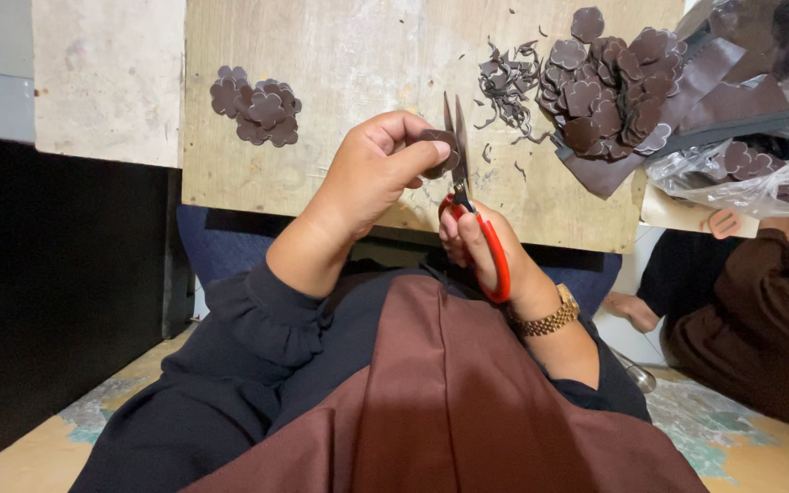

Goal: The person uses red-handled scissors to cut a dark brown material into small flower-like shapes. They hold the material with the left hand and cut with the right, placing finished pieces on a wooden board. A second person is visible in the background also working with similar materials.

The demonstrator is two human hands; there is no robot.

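Nearest: lap w/ brown cloth [449,402] draped over dark sleeves, a gold watch [548,318] on the right wrist.

Just above, the right hand [490,251] has its fingers threaded thru the red handles of the scissors [468,196], curled snug around them; blades point up and away, only narrowly apart, tips over the board. That grip keeps the cutting edge facing off from the body.

Left hand [372,173] pinches a small dark flower-shaped piece [440,151] btwn thumb and bent fingers, holding it right at the blades, prob. so the edge can be turned into the cut. Piece sits partly hidden by the thumb.

Behind the hands, a worn wooden board [340,64] serves as the work surface. On its left, a small heap of cut flowers [257,105], set apart from the rest. Mid-right, thin curly trimmings [507,84] lie scattered near the blades. Further right, a bigger pile of flower shapes [609,91] rests on dark sheet material [723,91], beside a clear plastic bag [751,169] w/ more pieces.

Far right edge: another person's brown sleeve [769,301], seated on the floor.
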